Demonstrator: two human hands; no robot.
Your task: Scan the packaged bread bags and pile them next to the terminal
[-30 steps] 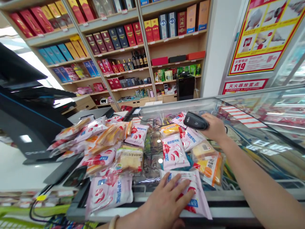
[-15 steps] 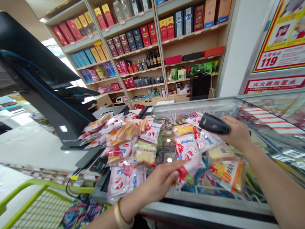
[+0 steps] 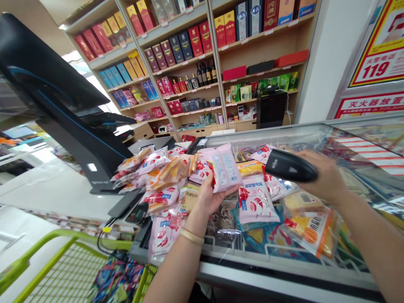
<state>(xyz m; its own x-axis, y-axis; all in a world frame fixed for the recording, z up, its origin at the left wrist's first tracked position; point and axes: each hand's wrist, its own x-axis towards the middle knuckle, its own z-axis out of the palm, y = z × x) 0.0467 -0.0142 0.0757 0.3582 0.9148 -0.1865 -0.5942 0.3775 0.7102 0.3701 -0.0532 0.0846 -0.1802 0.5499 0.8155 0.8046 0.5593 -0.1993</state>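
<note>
Head view: the left hand grasps the pink pack, thumb along its near left side and the other fingers running beneath its lower edge, with the pale, blue-printed face turned up. The right hand is wrapped around the black scanner, whose head points leftward and stands apart from the held pack. For good handling, the left hand would do well to keep that printed face flat and smooth, since soft film probably wrinkles under a hard pinch; support from beneath looks better than squeezing. The thumb should stay at the border, clear of the print; the lettering is too small to tell whether a barcode is there. The right hand is best held steady, its scanner squared to the held pack without bumping it. Care seems due around the bread pile left of the left hand, which could slide if brushed, and around the strawberry pack lying between the hands on the glass surface. Just below the right hand, a clear pack shows a barcode label, so aiming low might catch the wrong one.
</note>
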